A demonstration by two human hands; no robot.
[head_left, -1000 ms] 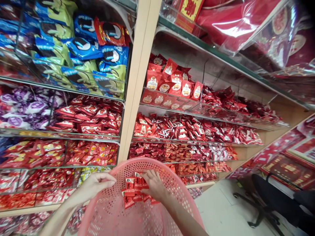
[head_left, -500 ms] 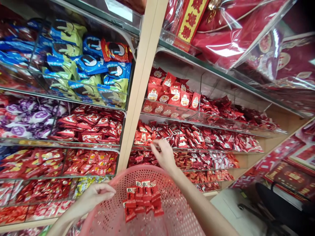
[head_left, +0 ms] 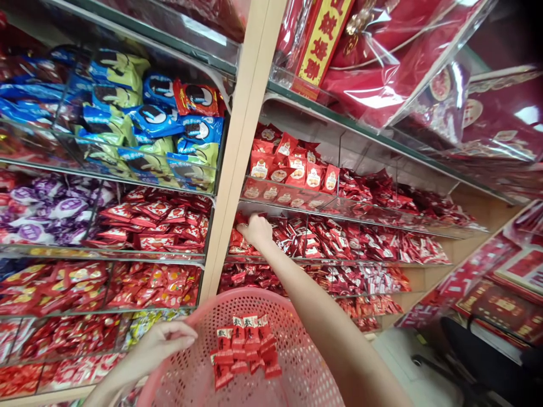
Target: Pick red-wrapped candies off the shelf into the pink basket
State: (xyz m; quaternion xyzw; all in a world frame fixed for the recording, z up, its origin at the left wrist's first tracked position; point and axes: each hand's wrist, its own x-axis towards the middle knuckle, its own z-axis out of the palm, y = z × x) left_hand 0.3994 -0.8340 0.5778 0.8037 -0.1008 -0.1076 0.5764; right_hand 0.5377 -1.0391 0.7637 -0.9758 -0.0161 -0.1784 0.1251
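Observation:
A round pink plastic basket [head_left: 303, 325] with a holed wall is below me, tilted toward me. Several small red candy packets [head_left: 244, 345] with dark writing on pale tops lie together in it. My left hand [head_left: 165, 342] is closed at the basket's left rim, fingers bent over the edge. Up in the shelf bin just right of the wooden post, my right hand [head_left: 255, 230] reaches in among red packets [head_left: 240, 244]. Its fingers are curled; their tips, and anything they hold, are hidden. My right forearm crosses above the basket's right rim.
A wooden post [head_left: 240, 147] divides the shelves. Clear bin fronts [head_left: 288, 198] edge each row. Blue and green snack packs [head_left: 156, 118] and purple-wrapped sweets [head_left: 55, 203] fill bins at left. A black chair [head_left: 470, 356] stands at the lower right.
My right hand has moved up and left from in front of the shelf into the bin beside the post, its fingers curling. My left hand and the basket have barely moved.

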